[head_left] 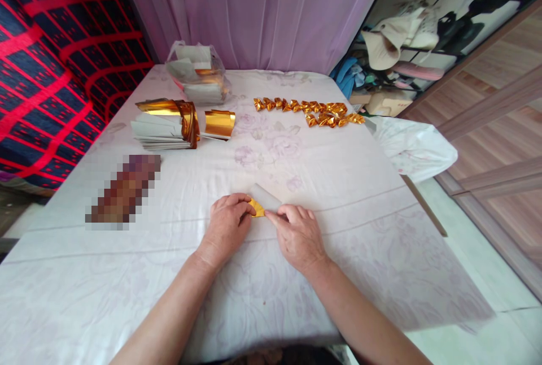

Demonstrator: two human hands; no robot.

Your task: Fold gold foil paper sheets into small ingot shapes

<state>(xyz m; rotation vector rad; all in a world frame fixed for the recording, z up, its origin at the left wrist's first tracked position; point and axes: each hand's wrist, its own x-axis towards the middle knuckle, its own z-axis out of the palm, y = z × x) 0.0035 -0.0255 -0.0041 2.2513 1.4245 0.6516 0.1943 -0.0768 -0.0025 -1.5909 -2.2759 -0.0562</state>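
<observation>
Close to the person, the left hand (227,221) and the right hand (297,233) rest on the table (359,207), which wears a pale flowered cloth. Both hands are curled, and their fingertips pinch a small gold and white paper sheet (259,204) between them, pressing it flat so it stays put on the cloth. Farther off on the left lies a stack of white and gold paper sheets (163,125), near enough to reach. Beside it sits one loose shiny gold sheet (219,123). On the far right, a row of little folded gold paper pieces (309,112) lies out of the way. At the far edge sits a clear plastic bag with more sheets (199,74).
</observation>
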